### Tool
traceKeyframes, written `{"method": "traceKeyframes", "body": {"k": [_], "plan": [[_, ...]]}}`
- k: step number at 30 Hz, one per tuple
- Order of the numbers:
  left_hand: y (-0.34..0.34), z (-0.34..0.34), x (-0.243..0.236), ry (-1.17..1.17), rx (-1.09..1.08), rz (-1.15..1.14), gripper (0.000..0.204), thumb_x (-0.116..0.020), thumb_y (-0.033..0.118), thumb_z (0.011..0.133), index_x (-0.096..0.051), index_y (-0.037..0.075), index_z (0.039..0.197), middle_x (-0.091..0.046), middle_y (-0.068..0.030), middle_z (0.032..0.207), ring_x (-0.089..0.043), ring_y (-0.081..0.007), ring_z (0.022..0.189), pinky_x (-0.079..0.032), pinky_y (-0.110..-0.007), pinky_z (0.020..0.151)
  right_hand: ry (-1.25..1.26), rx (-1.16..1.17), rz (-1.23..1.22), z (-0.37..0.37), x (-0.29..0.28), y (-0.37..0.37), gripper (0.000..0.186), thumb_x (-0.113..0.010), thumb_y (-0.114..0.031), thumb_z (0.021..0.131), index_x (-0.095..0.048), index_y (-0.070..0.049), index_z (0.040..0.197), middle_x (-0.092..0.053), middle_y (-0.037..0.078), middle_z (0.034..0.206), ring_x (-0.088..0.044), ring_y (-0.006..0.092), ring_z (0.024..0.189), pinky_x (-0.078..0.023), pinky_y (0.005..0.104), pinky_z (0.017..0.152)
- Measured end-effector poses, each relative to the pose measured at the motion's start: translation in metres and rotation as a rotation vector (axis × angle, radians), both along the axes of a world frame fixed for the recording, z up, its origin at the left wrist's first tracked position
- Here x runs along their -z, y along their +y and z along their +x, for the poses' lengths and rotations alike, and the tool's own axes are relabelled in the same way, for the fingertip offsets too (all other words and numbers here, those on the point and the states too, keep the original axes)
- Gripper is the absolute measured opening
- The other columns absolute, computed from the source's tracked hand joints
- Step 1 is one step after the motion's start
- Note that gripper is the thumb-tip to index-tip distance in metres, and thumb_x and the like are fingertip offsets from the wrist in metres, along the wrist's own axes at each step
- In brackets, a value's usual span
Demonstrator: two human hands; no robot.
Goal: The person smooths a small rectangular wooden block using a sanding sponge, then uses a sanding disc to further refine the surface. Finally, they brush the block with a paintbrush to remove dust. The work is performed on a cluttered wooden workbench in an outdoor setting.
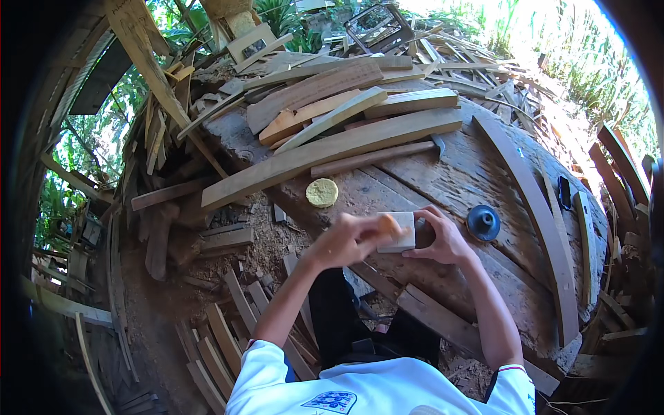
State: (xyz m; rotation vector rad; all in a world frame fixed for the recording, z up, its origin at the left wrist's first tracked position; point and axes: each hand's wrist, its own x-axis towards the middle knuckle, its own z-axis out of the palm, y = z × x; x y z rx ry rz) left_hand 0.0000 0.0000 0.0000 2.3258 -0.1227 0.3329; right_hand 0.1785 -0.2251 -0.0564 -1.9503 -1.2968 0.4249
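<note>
Near edge of desk: left hand grips a small orange piece, rubbing the pale wood block; right hand clamps that block. Best to brace it flat, using even strokes. Beyond: black disc, yellow round pad, stacked planks.

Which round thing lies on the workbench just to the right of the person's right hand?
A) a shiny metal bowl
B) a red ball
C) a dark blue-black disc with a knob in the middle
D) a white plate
C: a dark disc with a raised centre lies on the wooden workbench beside the right hand, which rests against a pale block.
</note>
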Motion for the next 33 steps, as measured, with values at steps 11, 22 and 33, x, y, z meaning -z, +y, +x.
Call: {"method": "traceKeyframes", "body": {"k": [11,22,33], "plan": [[-0.006,0.013,-0.008,-0.04,0.108,-0.06,0.029,-0.078,0.015,0.097,-0.076,0.008,0.126,-0.081,-0.0162,0.093,-0.08,-0.0217,0.079,-0.062,-0.036,0.071,-0.015,0.013,-0.009,0.0,-0.002,0.001,0.085,-0.097,-0.048,0.067,-0.065,-0.008,0.136,-0.062,0.012,0.129,-0.066,0.0331,0.119,-0.054,0.045,0.103],[-0.028,0.018,-0.005,-0.125,0.254,-0.067,0.022,-0.075,0.016,0.102,-0.076,0.006,0.121,-0.078,-0.0131,0.084,-0.077,-0.0201,0.074,-0.06,-0.034,0.065,0.025,-0.003,0.001,0.004,0.01,0.0,0.087,-0.097,-0.048,0.068,-0.063,-0.009,0.138,-0.062,0.014,0.132,-0.064,0.0358,0.123,-0.052,0.046,0.105],[-0.031,0.028,-0.001,-0.103,0.135,-0.1,0.028,-0.076,0.021,0.101,-0.075,0.007,0.124,-0.082,-0.0151,0.096,-0.08,-0.0229,0.078,-0.064,-0.037,0.069,0.027,0.008,-0.019,0.002,0.003,-0.001,0.09,-0.098,-0.049,0.066,-0.063,-0.008,0.138,-0.063,0.014,0.133,-0.063,0.0361,0.124,-0.052,0.0475,0.106]]}}
